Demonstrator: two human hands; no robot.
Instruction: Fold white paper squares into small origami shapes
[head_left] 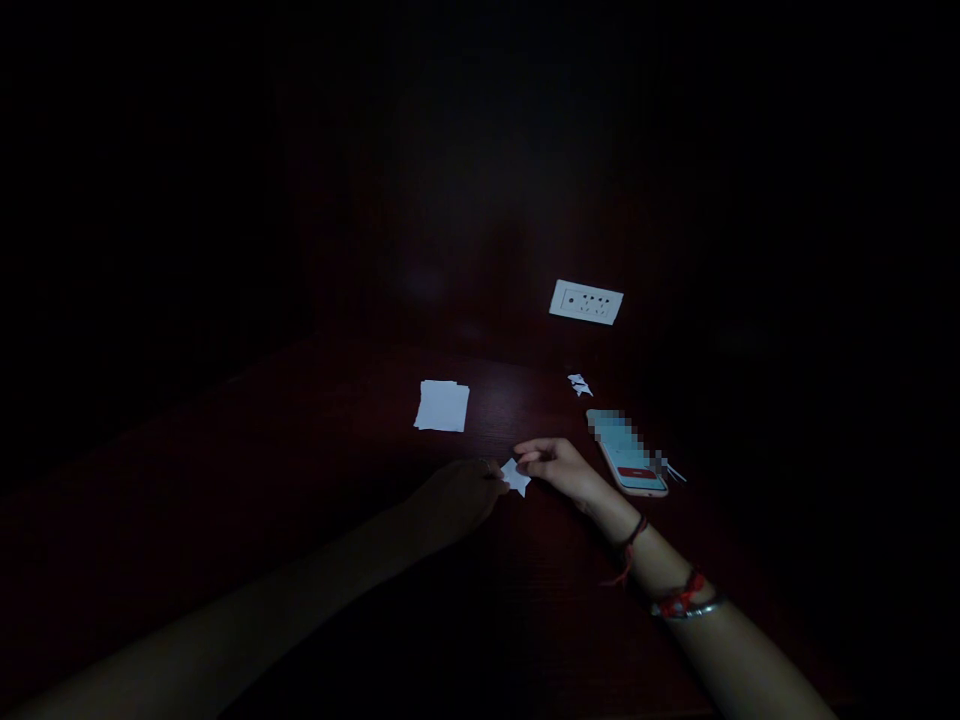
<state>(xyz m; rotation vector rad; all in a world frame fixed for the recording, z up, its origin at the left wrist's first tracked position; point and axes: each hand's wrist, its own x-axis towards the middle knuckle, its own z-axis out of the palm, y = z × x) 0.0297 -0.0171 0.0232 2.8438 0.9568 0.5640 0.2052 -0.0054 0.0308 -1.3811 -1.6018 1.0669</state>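
Observation:
A small white paper star (516, 480) is between my two hands, low over the dark reddish table. My left hand (459, 497) pinches the star's left point, its fingers closed and partly in shadow. From the other side, my right hand (564, 470) has its fingertips on the star's upper right point, with the fingers bent together and one stretched a little further out. Beyond the hands lies a stack of square white paper (442, 407). A little heap of white paper stars (579, 384) sits farther back on the right.
To the right of my right hand lies a phone (628, 452) with a lit, partly blurred screen. Thin white strips (676, 471) are beside it. A white power socket (586, 302) is set in the dark wall behind the table. The surroundings are very dark.

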